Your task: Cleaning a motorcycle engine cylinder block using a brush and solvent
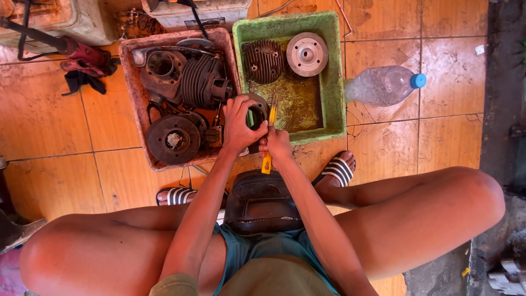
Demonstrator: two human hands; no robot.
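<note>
My left hand (240,123) grips a dark round metal engine part (257,114) above the near edge of the green tray (334,93). My right hand (275,142) holds a yellow-handled brush (269,153), its bristle end laid against the part. Both hands meet just in front of my knees. The part's lower half is hidden behind my fingers.
A pink tray (127,82) on the left holds a finned cylinder (200,81), a round disc (173,139) and other greasy parts. The green tray holds a finned head (263,59) and a pale hub (307,53). A plastic bottle (383,85) lies to the right on the orange tile floor.
</note>
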